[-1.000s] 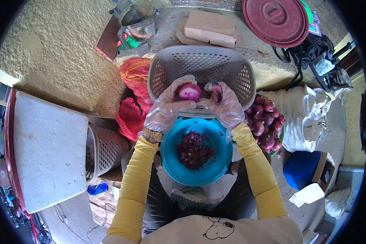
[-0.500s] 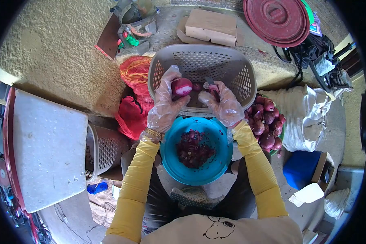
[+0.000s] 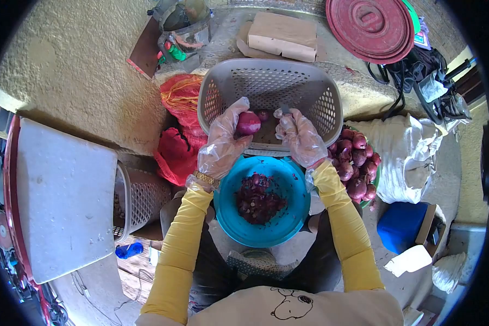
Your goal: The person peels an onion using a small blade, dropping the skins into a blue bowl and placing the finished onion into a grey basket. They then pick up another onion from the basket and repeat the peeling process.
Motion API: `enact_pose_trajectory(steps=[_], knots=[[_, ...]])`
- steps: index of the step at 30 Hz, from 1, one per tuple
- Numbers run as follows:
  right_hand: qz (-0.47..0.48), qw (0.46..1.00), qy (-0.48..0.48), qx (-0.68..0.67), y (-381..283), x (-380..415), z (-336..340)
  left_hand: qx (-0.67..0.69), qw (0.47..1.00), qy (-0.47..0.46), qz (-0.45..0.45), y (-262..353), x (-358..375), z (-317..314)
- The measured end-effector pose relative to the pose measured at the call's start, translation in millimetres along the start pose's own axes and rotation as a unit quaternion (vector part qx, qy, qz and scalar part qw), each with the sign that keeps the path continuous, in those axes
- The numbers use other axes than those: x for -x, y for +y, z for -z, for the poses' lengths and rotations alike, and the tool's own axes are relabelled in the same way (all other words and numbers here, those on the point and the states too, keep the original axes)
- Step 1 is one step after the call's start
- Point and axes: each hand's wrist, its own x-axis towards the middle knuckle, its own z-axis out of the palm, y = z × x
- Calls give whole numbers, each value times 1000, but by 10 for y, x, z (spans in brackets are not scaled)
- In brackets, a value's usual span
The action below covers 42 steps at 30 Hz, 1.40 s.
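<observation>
My left hand point(image 3: 224, 136), in a clear plastic glove, holds a purple-red onion point(image 3: 249, 123) over the near side of the grey perforated basket point(image 3: 331, 92). To its right, my right hand point(image 3: 300, 135), gloved too, has its fingers closed around a small knife point(image 3: 285, 109), whose blade is hard to make out. Another onion point(image 3: 263, 114) lies inside the basket, between my hands. Below them stands a turquoise basin point(image 3: 266, 236) with dark red onion skins and scraps point(image 3: 259, 201) in it.
Many red onions point(image 3: 357, 163) are heaped at the right, beside a white sack point(image 3: 405, 179). Red mesh bags point(image 3: 182, 146) lie left of the basket. A white board point(image 3: 65, 201) and a second perforated basket point(image 3: 146, 201) stand farther left. A blue container point(image 3: 402, 225) sits lower right.
The onion in my left hand has turned, and its pale patch no longer shows. My right hand has shifted slightly to the right and away from the onion.
</observation>
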Motion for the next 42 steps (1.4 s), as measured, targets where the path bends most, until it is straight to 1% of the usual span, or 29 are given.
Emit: enact_pose_trajectory(steps=[2,4,5,6,7,8,9,10,11,12,13,15,18,20,22,25,29,30,32,34,37,39,42], knots=[[-7,1000,-8,7,-64,9,-16,13,1000,3,7,-3,16,-7],[0,986,22,162,-219,51,-36,26,1000,5,14,4,15,12],[-1,986,23,163,-237,65,-28,21,1000,-17,2,2,4,34],[53,968,33,243,-252,74,-17,16,999,-39,-11,15,-7,59],[107,941,44,320,-270,83,-9,16,999,-39,-11,35,-1,85],[107,941,44,319,-299,99,3,45,996,-71,0,62,11,115],[125,938,13,322,-337,119,21,74,992,-103,11,91,15,151],[142,935,-18,325,-380,134,41,74,992,-103,11,120,9,192],[143,935,-18,324,-439,143,61,148,974,-161,63,155,2,237],[124,917,-62,374,-503,151,80,219,944,-218,116,171,2,264],[105,894,-106,423,-528,159,88,218,944,-218,117,169,10,270],[110,887,-100,437,-428,165,83,251,918,-263,161,164,19,260],[113,875,-87,462,-367,195,98,248,910,-283,173,161,17,253],[111,871,-78,473,-346,216,101,250,911,-281,167,140,-5,238],[147,851,-57,501,-301,232,89,250,912,-281,163,137,-12,223],[163,854,-66,489,-280,214,117,273,911,-267,157,138,-34,189],[145,854,-74,495,-213,195,116,218,936,-250,114,42,-48,165],[148,863,-78,476,-221,197,110,193,945,-246,98,41,-52,164],[150,872,-82,458,-259,202,83,198,942,-246,111,57,-35,162],[117,866,-96,477,-313,207,55,205,939,-247,123,59,-36,145],[138,880,-92,444,-258,200,61,177,942,-258,119,45,-50,119],[142,876,-81,453,-260,209,61,155,952,-246,93,58,-62,123],[141,872,-68,465,-294,213,44,129,958,-235,102,76,-54,118]])
